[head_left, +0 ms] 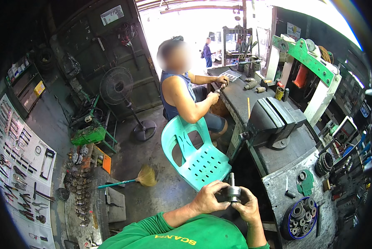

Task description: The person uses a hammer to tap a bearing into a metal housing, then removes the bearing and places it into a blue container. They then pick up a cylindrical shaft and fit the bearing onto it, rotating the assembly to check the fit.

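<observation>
Close in front of my body I hold a shiny metal part (233, 192), a wide round collar with a thin shaft standing up from it. My left hand (210, 199) grips its left side, fingers curled against the collar. Against the right side press the fingers of my right hand (247, 203). The part stands nearly upright, and its exact kind is unclear. Just beyond it is a turquoise plastic chair (202, 166).
A bench vise (273, 118) sits on the workbench to the right. Nearer are a blue-rimmed basin (283, 224) of bearing rings and a green glove (306, 182). A seated co-worker (177, 89) handles a small part. A broom (146, 176) and a fan (142, 129) stand left.
</observation>
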A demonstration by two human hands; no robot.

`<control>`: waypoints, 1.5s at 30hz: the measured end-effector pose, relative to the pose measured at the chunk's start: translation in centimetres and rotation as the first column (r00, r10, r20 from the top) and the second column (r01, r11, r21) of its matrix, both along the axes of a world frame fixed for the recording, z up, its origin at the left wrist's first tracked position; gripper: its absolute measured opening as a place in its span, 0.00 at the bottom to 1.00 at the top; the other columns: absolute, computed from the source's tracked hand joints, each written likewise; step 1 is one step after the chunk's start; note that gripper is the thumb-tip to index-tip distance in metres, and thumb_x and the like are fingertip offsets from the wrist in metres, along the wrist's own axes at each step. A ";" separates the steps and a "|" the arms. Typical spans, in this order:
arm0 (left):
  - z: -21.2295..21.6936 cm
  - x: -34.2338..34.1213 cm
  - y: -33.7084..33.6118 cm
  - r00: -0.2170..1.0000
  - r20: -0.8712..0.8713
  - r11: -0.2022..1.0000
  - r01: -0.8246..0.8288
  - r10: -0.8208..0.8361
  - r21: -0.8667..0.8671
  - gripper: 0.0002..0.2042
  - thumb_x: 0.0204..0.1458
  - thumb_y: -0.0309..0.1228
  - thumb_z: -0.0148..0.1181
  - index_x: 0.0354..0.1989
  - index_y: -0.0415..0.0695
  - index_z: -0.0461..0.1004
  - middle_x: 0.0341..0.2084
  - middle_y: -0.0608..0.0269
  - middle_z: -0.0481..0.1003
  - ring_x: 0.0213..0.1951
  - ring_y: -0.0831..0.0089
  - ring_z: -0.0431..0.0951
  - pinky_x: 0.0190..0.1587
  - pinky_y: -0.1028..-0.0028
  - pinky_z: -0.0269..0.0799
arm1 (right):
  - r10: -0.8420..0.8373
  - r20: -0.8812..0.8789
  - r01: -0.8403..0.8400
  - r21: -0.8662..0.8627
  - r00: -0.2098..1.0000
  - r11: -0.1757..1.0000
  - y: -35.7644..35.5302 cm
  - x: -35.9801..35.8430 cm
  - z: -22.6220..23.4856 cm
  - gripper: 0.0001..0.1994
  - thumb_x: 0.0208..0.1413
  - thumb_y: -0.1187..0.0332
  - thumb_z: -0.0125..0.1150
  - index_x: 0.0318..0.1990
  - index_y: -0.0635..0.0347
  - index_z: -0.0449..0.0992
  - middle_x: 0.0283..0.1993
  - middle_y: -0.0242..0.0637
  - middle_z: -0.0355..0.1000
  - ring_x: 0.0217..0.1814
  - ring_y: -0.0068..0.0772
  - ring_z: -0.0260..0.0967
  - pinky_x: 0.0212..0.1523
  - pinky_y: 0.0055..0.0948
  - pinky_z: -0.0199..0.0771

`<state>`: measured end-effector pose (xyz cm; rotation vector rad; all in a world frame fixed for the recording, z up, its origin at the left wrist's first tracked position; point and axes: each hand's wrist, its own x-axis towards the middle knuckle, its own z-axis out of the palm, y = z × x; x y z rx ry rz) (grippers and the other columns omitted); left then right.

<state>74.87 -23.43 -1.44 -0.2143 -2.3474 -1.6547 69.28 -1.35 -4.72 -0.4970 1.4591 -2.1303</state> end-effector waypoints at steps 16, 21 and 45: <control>0.9 -0.9 -0.3 0.997 0.018 0.919 0.064 -0.077 0.388 0.22 0.55 0.29 0.77 0.58 0.39 0.79 0.50 0.61 0.76 0.47 0.71 0.81 0.48 0.70 0.82 | 0.051 0.236 0.007 -0.240 0.970 0.971 0.1 -0.8 0.5 0.49 0.55 0.62 0.81 0.78 0.72 0.58 0.67 0.46 0.71 0.63 0.33 0.74 0.59 0.31 0.78; -0.2 -2.1 -0.9 0.938 0.119 0.580 0.098 -0.325 0.809 0.42 0.54 0.36 0.81 0.68 0.31 0.58 0.58 0.51 0.70 0.56 0.66 0.78 0.61 0.66 0.77 | 0.091 0.286 0.021 -0.368 0.954 0.930 -0.3 -0.3 1.7 0.47 0.55 0.64 0.82 0.78 0.68 0.59 0.62 0.47 0.75 0.49 0.34 0.79 0.49 0.31 0.83; 0.7 -1.2 0.0 0.987 -0.097 0.992 0.127 -0.124 0.024 0.35 0.47 0.43 0.84 0.60 0.35 0.79 0.44 0.53 0.82 0.44 0.62 0.83 0.48 0.66 0.80 | -0.035 -0.006 0.036 0.068 0.999 0.997 0.8 -0.3 2.7 0.42 0.53 0.68 0.84 0.72 0.70 0.66 0.64 0.47 0.74 0.64 0.36 0.76 0.65 0.37 0.78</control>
